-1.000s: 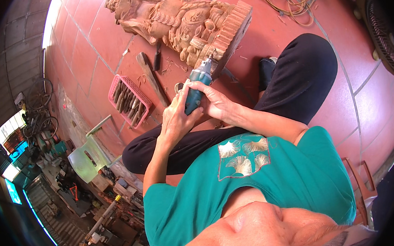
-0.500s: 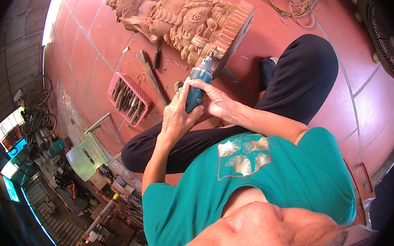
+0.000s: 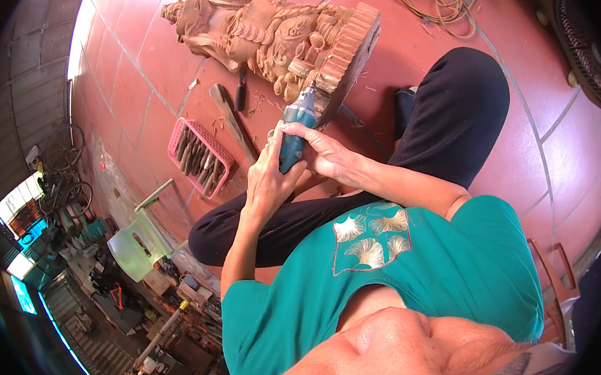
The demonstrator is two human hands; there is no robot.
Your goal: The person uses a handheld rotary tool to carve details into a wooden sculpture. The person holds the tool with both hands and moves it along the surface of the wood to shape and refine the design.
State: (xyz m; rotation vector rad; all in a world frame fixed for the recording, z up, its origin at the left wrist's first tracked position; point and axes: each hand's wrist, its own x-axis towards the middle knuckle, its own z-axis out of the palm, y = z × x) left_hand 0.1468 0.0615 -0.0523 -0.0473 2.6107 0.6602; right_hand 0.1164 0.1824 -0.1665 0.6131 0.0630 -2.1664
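A carved wooden statue [image 3: 277, 36] lies on its side on the tiled floor, its ridged base toward the right. Both hands are closed around a teal die grinder [image 3: 292, 146] with a metal nose. My left hand [image 3: 266, 177] wraps it from the left, and my right hand [image 3: 327, 151] grips it from the right. The grinder's tip meets the carving near the base's lower corner; whether it cuts there is too small to tell.
Left of my hands stands a pink basket [image 3: 182, 176] of wooden-handled tools. A wooden mallet-like bar [image 3: 231, 119] and a dark-handled tool [image 3: 241, 93] lie beside the statue. A coiled cord [image 3: 441, 0], a fan [image 3: 576, 50] and a pale green chair [image 3: 137, 247] stand farther out.
The grinder and both hands have shifted slightly left. The whole view has also moved a little, and both hands keep their hold.
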